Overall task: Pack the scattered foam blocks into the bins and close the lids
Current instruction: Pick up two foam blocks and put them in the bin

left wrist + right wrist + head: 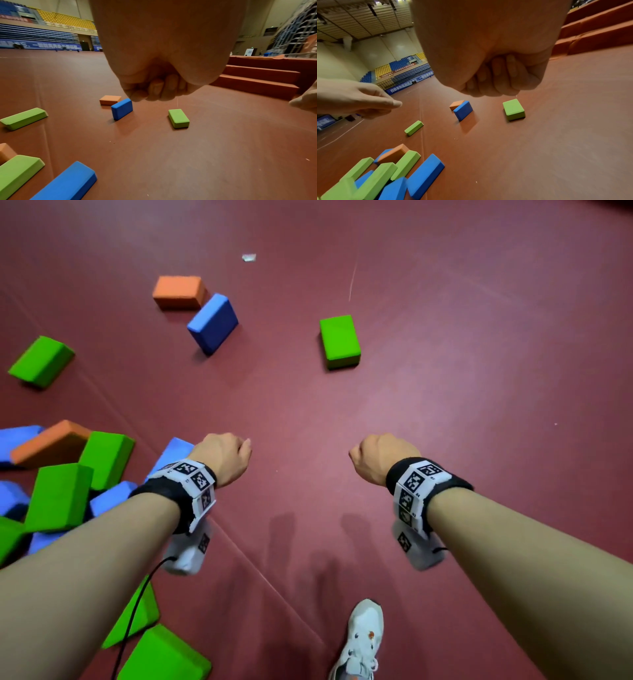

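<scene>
Both fists, left hand (222, 455) and right hand (378, 455), hang curled and empty above the floor (479, 371); foam blocks (58, 494) lie heaped leftward, no bin visible, so gathering seemingly hasn't begun: next, grasp one

green blks (339, 342) x7 | orange blks (178, 292) x2 | blue blks (212, 323) x5+, pile hides some

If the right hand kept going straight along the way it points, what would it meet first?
Probably the lone green foam block lying flat ahead of the right hand; bare floor lies between them, though depth is uncertain.
</scene>
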